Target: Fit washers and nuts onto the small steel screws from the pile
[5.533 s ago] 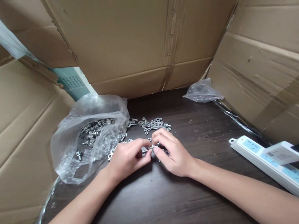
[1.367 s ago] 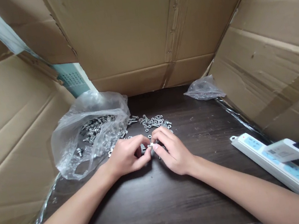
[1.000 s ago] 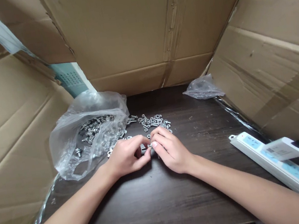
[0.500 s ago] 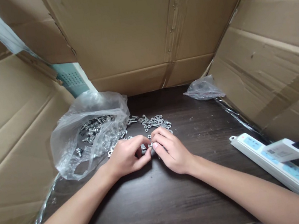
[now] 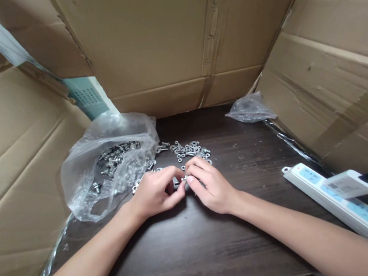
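Left hand (image 5: 156,192) and right hand (image 5: 211,187) meet on a metal bolt (image 5: 184,179)

The bolt is in front of the plastic bag (image 5: 79,169) and to its right, over the dark wood-grain table (image 5: 190,259). The left thumb and index finger are closed to a narrow gap on one end; the right thumb and fingertips close over the other. This two-ended pinch probably steadies so small a part. Another shiny metal piece (image 5: 176,181) shows inside the left hand's curl; whether it is gripped cannot be told. The bag gapes, which seems to leave its heaped fasteners (image 5: 120,157) within easy reach. A loose pile of screws, nuts and flat washers (image 5: 190,153) lies right of the bag, apparently spread for picking out single pieces. The bolt looks silvery and slim, with a wider collar near the right fingertips; threads are too small to make out.
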Tool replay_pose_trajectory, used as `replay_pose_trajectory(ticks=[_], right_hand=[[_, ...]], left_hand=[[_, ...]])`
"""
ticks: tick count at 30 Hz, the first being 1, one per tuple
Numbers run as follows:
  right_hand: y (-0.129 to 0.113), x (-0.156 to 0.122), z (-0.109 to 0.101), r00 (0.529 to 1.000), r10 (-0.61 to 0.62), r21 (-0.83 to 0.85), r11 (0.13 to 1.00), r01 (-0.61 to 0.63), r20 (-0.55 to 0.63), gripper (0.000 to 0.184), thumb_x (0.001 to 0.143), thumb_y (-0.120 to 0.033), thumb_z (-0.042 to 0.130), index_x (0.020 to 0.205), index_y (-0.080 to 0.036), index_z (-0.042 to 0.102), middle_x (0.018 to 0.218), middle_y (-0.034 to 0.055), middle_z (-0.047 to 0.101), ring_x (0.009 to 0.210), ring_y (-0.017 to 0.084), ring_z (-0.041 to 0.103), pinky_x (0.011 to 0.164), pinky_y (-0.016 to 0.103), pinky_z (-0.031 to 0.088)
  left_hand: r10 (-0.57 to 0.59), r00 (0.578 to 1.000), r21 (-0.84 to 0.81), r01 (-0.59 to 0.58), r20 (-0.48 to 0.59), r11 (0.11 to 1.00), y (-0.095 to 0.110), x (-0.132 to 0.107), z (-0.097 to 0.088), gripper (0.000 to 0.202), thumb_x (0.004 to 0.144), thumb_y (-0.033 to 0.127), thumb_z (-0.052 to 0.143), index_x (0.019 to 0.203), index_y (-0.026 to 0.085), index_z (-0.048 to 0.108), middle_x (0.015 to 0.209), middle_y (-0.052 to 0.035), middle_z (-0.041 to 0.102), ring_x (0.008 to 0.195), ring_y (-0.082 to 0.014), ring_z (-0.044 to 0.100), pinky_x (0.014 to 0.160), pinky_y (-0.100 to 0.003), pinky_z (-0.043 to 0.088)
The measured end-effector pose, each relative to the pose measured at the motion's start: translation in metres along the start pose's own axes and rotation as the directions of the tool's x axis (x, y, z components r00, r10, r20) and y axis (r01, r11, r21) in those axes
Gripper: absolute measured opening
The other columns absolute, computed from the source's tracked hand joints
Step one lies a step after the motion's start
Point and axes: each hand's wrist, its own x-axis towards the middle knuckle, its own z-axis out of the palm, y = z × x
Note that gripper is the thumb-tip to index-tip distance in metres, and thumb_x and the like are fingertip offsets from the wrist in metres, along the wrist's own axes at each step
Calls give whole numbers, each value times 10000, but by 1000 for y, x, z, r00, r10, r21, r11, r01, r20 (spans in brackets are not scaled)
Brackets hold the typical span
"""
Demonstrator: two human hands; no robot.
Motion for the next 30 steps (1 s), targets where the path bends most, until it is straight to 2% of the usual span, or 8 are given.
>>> replay_pose_trajectory(ticks=[5,14,26,30], right_hand=[[0,-1,0,999,20,-13,1000,-21,-32,122,993,-226,456,891,-216,521,987,81,574,940,227,554,838,406,486],[0,-1,1,999,-36,10,999,37,-24,98,979,-181,463,934,-205,546,1002,96,569,947,228,567,845,400,505],[-1,-2,1,993,-99,-135,987,89,-72,75,963,-178,526,1002,-190,589,1061,123,599,994,255,593,872,418,530],[0,-2,1,993,-94,-128,988,84,-70,85,983,-186,494,1000,-184,577,1068,126,599,998,253,589,874,418,524]], left_hand=[[0,1000,7,0,3,1000,0,1,-1,48,889,210,596,916,177,616,574,72,609,448,-68,563,483,-180,430],[22,1000,44,-23,15,999,-2,-1,0,55,887,213,583,914,172,608,583,65,601,456,-77,561,488,-196,416],[-1,999,41,0,32,999,-3,0,-3,64,888,218,574,929,176,598,604,62,619,471,-78,581,498,-191,433],[-10,1000,36,9,26,999,-3,0,-3,68,891,216,577,940,173,598,604,65,619,470,-74,585,498,-184,436]])
